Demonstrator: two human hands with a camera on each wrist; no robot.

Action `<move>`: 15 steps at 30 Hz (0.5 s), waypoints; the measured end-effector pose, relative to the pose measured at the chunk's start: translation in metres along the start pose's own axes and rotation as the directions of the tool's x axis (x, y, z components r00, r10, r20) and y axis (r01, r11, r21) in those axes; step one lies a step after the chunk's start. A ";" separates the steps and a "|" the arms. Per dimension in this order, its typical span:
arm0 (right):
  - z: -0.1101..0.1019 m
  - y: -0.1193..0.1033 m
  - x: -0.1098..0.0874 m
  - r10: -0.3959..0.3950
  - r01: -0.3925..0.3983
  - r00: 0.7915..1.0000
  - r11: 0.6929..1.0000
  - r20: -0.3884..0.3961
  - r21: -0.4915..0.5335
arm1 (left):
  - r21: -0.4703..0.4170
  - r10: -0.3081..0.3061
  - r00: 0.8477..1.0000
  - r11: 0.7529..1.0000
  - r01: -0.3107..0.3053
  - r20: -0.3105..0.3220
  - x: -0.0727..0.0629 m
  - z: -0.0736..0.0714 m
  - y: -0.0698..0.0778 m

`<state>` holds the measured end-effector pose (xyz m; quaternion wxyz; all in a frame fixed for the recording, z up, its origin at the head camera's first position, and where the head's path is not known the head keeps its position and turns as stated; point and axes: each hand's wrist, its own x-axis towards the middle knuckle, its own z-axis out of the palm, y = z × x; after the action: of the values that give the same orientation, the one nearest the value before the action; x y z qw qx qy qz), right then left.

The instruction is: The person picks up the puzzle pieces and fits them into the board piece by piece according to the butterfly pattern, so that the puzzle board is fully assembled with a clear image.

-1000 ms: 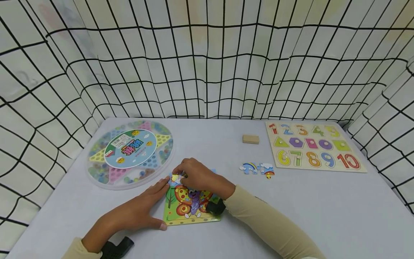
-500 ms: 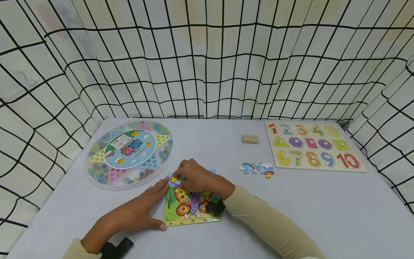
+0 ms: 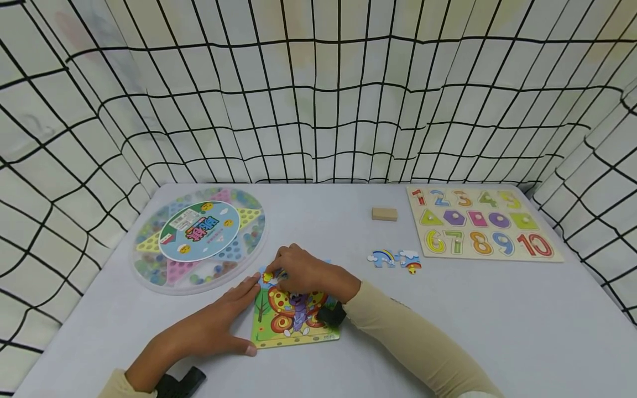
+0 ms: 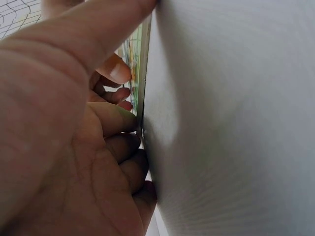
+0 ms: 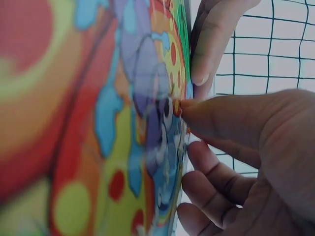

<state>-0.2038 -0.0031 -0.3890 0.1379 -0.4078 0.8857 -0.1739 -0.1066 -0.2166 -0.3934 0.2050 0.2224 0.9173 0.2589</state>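
A butterfly jigsaw puzzle point(image 3: 281, 335) lies flat on the white table in the head view. My left hand point(image 3: 211, 323) braces its left side, with fairly straight fingers at the upper-left edge and the thumb at the lower-left corner. Curled over the top of the puzzle, my right hand point(image 3: 301, 271) pinches a puzzle piece with a yellow sun point(image 3: 267, 276) at the upper left. The right wrist view has the thumb point(image 5: 221, 115) against the picture's surface; the fingers partly hide the piece. Two loose puzzle pieces, a rainbow piece point(image 3: 383, 258) and a cloud piece point(image 3: 410, 260), lie to the right.
A round, clear-lidded board game point(image 3: 199, 237) stands at the left. A number-and-shape board point(image 3: 485, 224) lies at the back right, with a small wooden block point(image 3: 385, 214) beside it. Black netting point(image 3: 338, 121) over pale walls borders the table's back and sides.
The sun piece looked paler and tilted a second ago; now it lies flatter in the upper-left corner. My right fingers shifted slightly with it, while my left hand stayed in place.
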 end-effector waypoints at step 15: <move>-0.023 0.024 -0.016 -0.090 0.093 0.996 0.980 -0.029 0.177 | 0.006 -0.014 1.000 1.000 0.014 -0.008 0.000 0.000 0.001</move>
<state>-0.2193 0.0283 -0.3769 0.1566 -0.4324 0.8483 -0.2627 -0.1062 -0.2161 -0.3934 0.2027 0.2154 0.9204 0.2555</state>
